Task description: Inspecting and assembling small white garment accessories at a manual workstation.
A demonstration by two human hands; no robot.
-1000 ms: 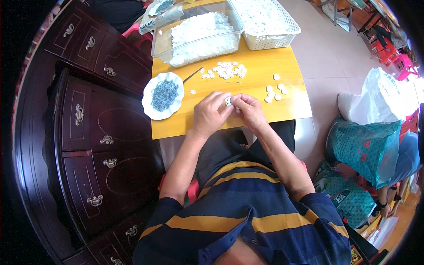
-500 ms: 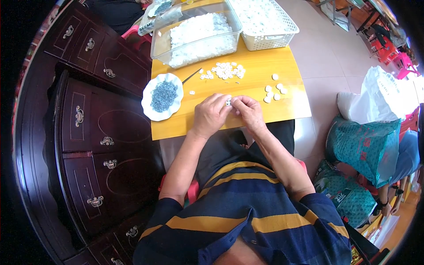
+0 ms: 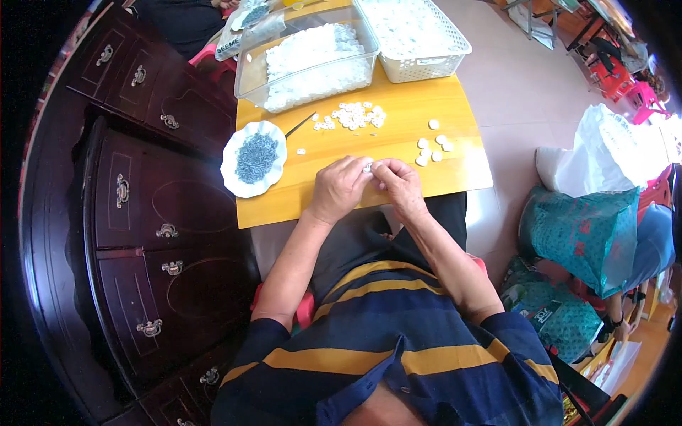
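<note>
My left hand (image 3: 339, 186) pinches a small white plastic piece (image 3: 368, 168) above the table's near edge. From the other side, the closed fingers of my right hand (image 3: 399, 182) press on the same piece, and fingertips cover most of it. Beyond my hands lies a loose pile of small white pieces (image 3: 353, 116), with a single one (image 3: 301, 151) nearer the plate. To the right, several round white pieces (image 3: 435, 144) lie apart. A white scalloped plate (image 3: 229, 170) on the left holds many small grey metal pins or screws (image 3: 256, 158). A thin dark tool (image 3: 301, 124) rests by its rim.
At the back of the yellow table (image 3: 305, 192) stand a clear plastic bin (image 3: 305, 85) and a white perforated basket (image 3: 424, 68), both full of white pieces. Dark wooden drawers (image 3: 163, 184) flank the left. Teal bags (image 3: 579, 231) and a white sack (image 3: 590, 160) stand right, near another person's arm.
The view has shifted slightly, so the table and its contents sit a little further left. Both hands stay together on the small white piece, with its angle slightly altered.
</note>
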